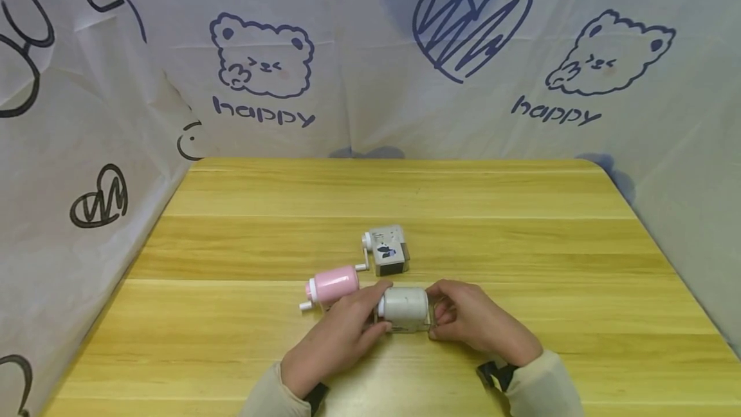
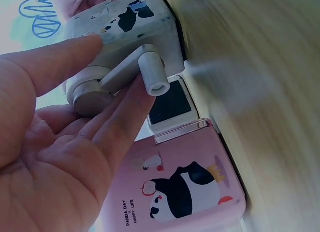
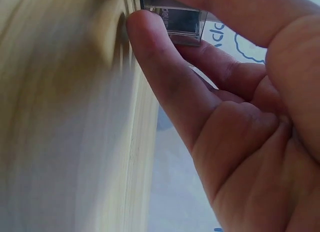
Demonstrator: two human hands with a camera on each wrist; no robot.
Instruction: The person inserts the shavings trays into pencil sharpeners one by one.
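Observation:
A light grey hand-crank pencil sharpener (image 1: 406, 304) lies between my two hands in the head view. My left hand (image 1: 341, 333) grips its crank end, thumb on one side and fingers on the other. In the left wrist view, the held sharpener (image 2: 127, 27) shows panda prints and a crank handle (image 2: 154, 74). At the opposite end, my right hand (image 1: 471, 317) pinches the body between thumb and fingers. A clear drawer with a dark panel (image 3: 185, 23) appears by the right fingers in the right wrist view.
Left of the held sharpener is a pink crank sharpener (image 1: 334, 284), partly behind my left hand. Farther back stands a white sharpener (image 1: 389, 250) with a dark base and its crank to the left. All rest on a wooden table (image 1: 521, 224) before a printed cloth (image 1: 370, 82).

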